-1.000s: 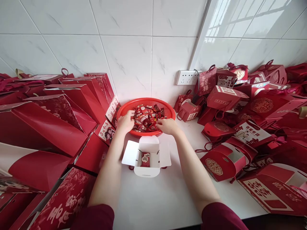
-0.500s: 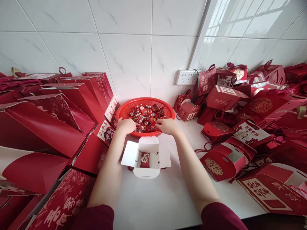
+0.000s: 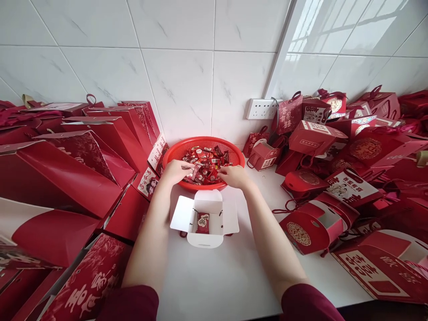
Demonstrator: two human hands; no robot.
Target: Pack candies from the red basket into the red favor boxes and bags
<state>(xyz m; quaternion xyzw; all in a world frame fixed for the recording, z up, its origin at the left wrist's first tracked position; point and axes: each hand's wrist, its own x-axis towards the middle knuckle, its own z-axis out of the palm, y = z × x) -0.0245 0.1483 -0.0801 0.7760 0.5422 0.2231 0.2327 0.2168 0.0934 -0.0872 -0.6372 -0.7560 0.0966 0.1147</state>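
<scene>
A red plastic basket (image 3: 174, 150) against the wall holds a heap of wrapped candies (image 3: 209, 162). My left hand (image 3: 177, 172) is over its left front rim, fingertips closed on a pinkish wrapped candy (image 3: 194, 172). My right hand (image 3: 233, 175) reaches over the right front rim. Its fingers are pinched together among the candies, and what they hold is hidden. In front of the basket stands an open gift box (image 3: 204, 240), white inside, with its flaps spread outward. One red packet (image 3: 202, 222) with pale lettering lies on the box's floor, toward the left.
Tall red gift bags (image 3: 100, 178) crowd the left side, close to my left forearm. Red gift boxes (image 3: 302, 232) with cord handles are piled on the right. A power socket strip (image 3: 261, 109) is on the tiled wall behind. The white tabletop (image 3: 214, 285) extends toward me.
My left hand has lifted slightly and its fingers have come out of the heap, a pinkish candy now showing at the fingertips. My right hand has stayed nearly in place.
</scene>
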